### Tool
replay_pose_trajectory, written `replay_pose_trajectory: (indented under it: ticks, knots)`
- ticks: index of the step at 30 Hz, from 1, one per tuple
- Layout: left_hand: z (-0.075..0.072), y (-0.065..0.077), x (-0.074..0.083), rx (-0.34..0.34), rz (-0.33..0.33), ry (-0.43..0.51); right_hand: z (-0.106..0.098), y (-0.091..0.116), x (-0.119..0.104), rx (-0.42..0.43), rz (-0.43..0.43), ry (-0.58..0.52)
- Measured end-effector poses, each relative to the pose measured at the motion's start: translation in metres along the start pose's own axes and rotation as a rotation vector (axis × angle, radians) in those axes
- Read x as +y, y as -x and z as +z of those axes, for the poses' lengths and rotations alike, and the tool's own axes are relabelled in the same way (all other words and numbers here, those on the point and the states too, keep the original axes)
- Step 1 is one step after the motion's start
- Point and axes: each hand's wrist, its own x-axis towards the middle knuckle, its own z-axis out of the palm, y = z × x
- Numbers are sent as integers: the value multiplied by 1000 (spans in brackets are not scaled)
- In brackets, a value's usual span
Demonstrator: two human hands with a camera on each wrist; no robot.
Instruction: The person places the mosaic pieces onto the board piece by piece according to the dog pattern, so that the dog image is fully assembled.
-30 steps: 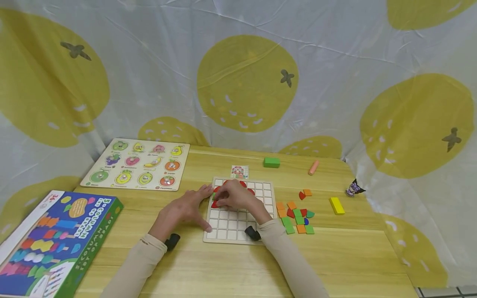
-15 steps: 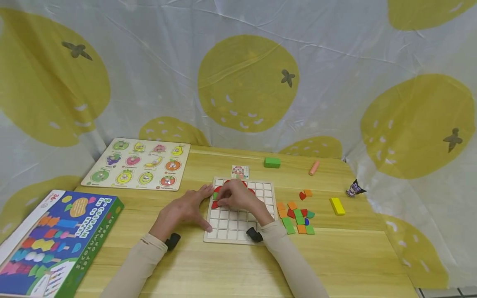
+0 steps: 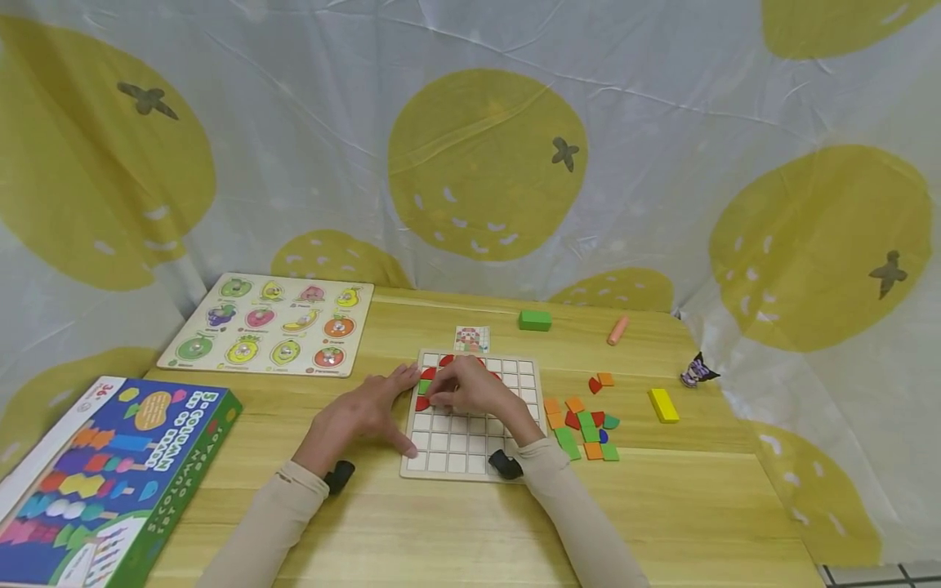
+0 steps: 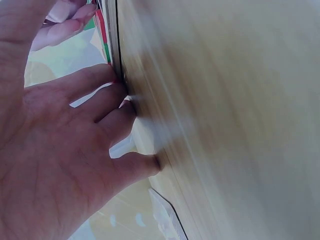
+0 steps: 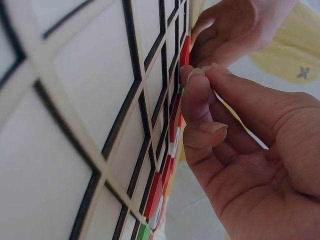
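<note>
A light wooden grid board (image 3: 448,462) lies on the table. My left hand (image 3: 367,411) is spread at its left edge, fingertips by the upper corner and thumb by the lower one. My right hand (image 3: 470,387) is bent over the upper left of the grid. In the right wrist view, its thumb and fingertips (image 5: 196,74) come together close to the board; I cannot tell whether a tile is between them. A red tile (image 3: 422,403) and a green tile (image 3: 425,387) sit in the left column beside these fingertips. The right hand hides some red tiles in the upper rows.
A small pattern card (image 3: 472,338) lies behind the board. Right of it are loose coloured tiles (image 3: 588,433), a green block (image 3: 534,320), a yellow block (image 3: 663,405) and a small figure (image 3: 697,372). At left lie a fruit puzzle (image 3: 268,327) and a toy box (image 3: 118,474).
The right hand has shifted very slightly to the right, so more of the red and green tiles in the left column shows. The left hand has stayed in place.
</note>
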Motion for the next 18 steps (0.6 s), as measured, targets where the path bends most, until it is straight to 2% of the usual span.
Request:
replay_pose_trajectory:
  ticks: [4,7,13,18]
  knots:
    - [1,0,0,4,-2,2,-8,10,6,3,-22,-24]
    - [2,0,0,5,0,3,-19,25,16,13,-26,-49]
    - [3,0,0,7,-2,15,-50,70,43,68,10,-109]
    - [2,1,0,9,1,16,-75,108,63,162,80,-90]
